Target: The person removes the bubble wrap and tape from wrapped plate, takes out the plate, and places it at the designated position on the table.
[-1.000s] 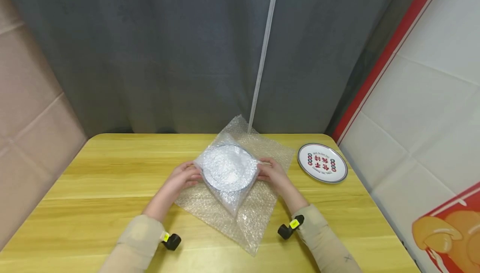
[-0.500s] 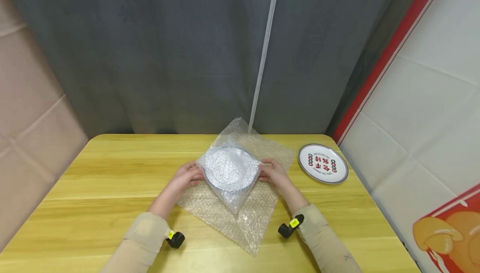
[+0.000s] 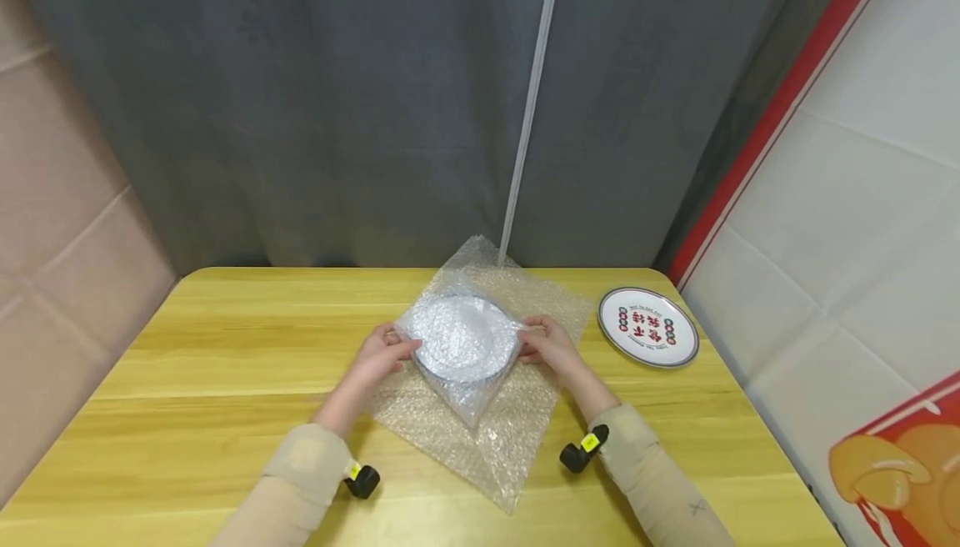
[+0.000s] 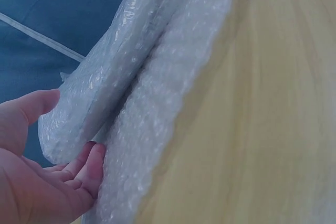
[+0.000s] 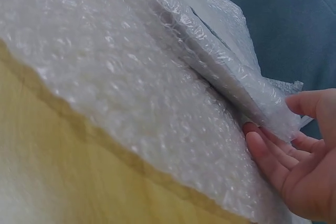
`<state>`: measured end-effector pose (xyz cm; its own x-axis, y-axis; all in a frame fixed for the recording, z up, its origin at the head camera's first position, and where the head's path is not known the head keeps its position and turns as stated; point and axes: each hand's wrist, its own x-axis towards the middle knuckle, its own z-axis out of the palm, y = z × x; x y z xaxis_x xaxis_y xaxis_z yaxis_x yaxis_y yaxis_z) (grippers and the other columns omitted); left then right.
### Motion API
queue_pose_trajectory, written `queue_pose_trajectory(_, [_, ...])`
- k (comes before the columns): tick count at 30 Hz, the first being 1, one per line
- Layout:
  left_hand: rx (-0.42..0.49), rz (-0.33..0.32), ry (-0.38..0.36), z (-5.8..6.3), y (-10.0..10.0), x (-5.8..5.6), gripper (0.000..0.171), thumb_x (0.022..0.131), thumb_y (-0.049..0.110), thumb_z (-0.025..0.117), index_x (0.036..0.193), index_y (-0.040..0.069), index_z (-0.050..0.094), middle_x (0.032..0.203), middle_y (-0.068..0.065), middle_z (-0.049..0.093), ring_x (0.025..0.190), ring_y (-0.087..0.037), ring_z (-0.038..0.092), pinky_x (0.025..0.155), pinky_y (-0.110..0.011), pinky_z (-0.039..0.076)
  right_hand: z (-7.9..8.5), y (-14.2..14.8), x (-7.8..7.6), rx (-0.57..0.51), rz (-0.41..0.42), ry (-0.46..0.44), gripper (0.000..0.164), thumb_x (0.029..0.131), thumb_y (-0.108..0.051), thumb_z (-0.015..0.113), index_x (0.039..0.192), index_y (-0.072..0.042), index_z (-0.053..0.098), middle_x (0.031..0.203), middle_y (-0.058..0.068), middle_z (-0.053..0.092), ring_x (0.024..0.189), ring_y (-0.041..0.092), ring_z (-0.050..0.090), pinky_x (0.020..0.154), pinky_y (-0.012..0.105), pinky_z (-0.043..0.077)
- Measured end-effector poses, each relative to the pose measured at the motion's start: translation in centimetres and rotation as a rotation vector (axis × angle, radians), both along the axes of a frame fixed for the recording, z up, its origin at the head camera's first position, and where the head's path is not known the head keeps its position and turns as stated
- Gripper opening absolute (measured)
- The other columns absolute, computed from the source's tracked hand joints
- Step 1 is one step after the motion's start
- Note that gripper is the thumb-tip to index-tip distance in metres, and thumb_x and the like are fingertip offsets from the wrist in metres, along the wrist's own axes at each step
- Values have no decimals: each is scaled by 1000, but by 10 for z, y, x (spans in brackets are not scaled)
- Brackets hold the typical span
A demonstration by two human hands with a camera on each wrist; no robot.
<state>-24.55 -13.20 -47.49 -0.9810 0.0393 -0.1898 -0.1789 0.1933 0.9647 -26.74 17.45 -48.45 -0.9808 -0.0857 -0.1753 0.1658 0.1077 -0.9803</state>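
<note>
A round plate (image 3: 461, 338), its blue rim showing through, lies folded inside bubble wrap on top of a larger spread of bubble wrap (image 3: 506, 447). My left hand (image 3: 382, 353) grips the left corner of the bundle, thumb above and fingers tucked underneath, as the left wrist view shows. At the right corner my right hand (image 3: 551, 347) pinches the wrap between thumb and fingers. In the right wrist view the folded edge of the bundle (image 5: 226, 72) stands slightly raised off the bubble wrap below. The plate's underside is hidden.
A white plate (image 3: 648, 328) with red characters and a dark rim lies at the table's back right. The wooden table (image 3: 225, 347) ends at a grey curtain (image 3: 337, 113). A white wall panel (image 3: 847, 197) borders the right side.
My left hand has shifted a little to the right, and its thumb has come over the bundle's left edge. The bundle has moved slightly right. My right hand stays almost in place.
</note>
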Motion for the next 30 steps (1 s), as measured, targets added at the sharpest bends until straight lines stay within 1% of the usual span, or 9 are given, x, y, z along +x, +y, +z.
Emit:
queue_pose_trajectory(6, [-62,20,13,-1,6,1,80,87,18,70,143,-12,22,124,-29,53,105,-33,56,84,-39,49,5,2,-3,123,42,32,39,93,-10,60,126,4,48,93,17,66,74,23,65,65,33,57])
queue_pose_trajectory(10, [-86,25,19,-1,8,2,82,86,18,70,142,-14,19,123,-31,52,108,-37,53,88,-43,48,8,4,-6,210,84,58,37,92,-11,61,124,5,50,89,16,67,74,25,67,64,35,57])
queue_pose_trajectory(14, [-94,32,25,-1,9,3,81,86,16,70,141,-15,20,118,-32,53,105,-37,53,89,-46,47,13,6,-9,315,117,75,38,92,-15,62,125,2,53,93,14,66,78,24,66,66,35,56])
queue_pose_trajectory(15, [-96,33,26,-1,9,3,81,85,16,70,140,-15,20,117,-31,54,104,-37,53,89,-46,46,14,6,-9,356,126,94,40,92,-17,63,126,1,53,98,14,65,83,25,65,68,35,56])
queue_pose_trajectory(18, [-104,35,19,-2,8,2,81,86,16,70,141,-15,20,116,-30,54,104,-36,53,89,-46,46,19,6,-11,491,165,184,46,91,-22,65,130,-1,53,112,17,62,98,30,62,81,40,53])
queue_pose_trajectory(21, [-107,33,14,-2,8,2,82,86,16,70,142,-14,19,117,-30,53,105,-36,52,91,-46,45,25,4,-14,594,215,281,51,90,-22,65,134,-1,51,125,20,57,111,34,56,91,45,48])
queue_pose_trajectory(24, [-108,30,14,-2,8,1,83,86,17,70,142,-14,18,118,-31,54,106,-38,53,92,-47,45,31,2,-19,631,275,342,50,91,-18,65,136,-1,50,128,21,54,112,36,55,94,47,45])
queue_pose_trajectory(30, [-119,31,11,-1,9,2,83,85,17,71,142,-13,19,122,-33,52,110,-41,52,94,-48,45,37,-3,-29,673,375,415,50,90,-12,65,136,-2,50,130,19,54,115,35,53,96,46,44])
